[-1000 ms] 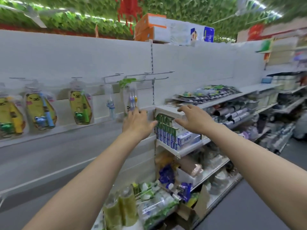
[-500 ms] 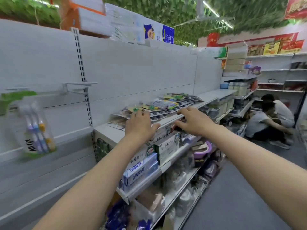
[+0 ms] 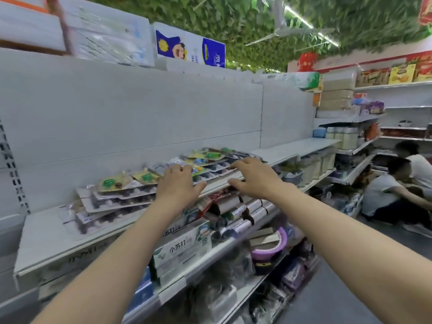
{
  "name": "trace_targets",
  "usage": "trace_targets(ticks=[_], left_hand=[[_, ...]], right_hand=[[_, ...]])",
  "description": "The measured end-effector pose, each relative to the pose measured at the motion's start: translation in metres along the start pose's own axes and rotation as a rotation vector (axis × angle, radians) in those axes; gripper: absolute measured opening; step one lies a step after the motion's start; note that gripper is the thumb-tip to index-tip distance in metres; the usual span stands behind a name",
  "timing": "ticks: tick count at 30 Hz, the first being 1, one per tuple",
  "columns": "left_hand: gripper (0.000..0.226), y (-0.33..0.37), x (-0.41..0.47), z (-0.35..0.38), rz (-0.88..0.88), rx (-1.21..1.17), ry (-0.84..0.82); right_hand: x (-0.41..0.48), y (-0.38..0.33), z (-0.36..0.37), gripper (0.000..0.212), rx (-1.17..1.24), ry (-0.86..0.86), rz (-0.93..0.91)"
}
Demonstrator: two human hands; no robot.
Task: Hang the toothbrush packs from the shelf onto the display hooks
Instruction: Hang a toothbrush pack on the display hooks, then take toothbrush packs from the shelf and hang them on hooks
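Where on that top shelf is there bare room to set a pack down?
Two bare patches on the top shelf: its left end, before the toothbrush packs begin, and the right stretch beyond the right hand. The middle is crowded: packs overlap under the left hand. The shelf below is crammed with toothpaste boxes.

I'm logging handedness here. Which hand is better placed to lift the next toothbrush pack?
Probably the right hand: fingers on the toothbrush packs at the row's end, thumb spread at the shelf edge, ready to pinch. The left hand lies flat mid-row.
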State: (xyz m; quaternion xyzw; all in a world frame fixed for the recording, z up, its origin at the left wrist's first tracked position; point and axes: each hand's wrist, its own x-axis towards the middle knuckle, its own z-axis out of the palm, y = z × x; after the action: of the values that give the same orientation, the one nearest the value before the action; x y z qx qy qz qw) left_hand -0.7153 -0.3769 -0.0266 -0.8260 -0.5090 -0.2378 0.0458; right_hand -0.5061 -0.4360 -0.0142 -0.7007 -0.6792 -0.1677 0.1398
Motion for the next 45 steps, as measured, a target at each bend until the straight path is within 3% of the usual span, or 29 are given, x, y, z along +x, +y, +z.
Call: trace_targets(ticks=[10, 17, 22, 36, 45], left_hand=[[0.066, 0.106, 0.119, 0.069, -0.099, 0.080, -0.006], [0.060, 0.134, 0.215, 0.134, -0.138, 0.052, 0.053], [0.071, 0.140, 0.285, 0.162, -0.246, 0.143, 0.094], [0.095, 0.145, 0.360, 0.210, -0.680, 0.361, 0.046], [0.076, 0.170, 0.379, 0.218, -0.799, 0.300, 0.187]], right_hand=[[0.078, 0.167, 0.044, 0.057, 0.157, 0.022, -0.068], [0.157, 0.249, 0.091, 0.053, 0.229, 0.039, -0.066], [0.218, 0.291, 0.121, 0.051, 0.301, -0.005, -0.063], [0.331, 0.339, 0.214, 0.063, 0.552, -0.207, -0.096], [0.349, 0.348, 0.234, 0.088, 0.564, -0.280, -0.191]])
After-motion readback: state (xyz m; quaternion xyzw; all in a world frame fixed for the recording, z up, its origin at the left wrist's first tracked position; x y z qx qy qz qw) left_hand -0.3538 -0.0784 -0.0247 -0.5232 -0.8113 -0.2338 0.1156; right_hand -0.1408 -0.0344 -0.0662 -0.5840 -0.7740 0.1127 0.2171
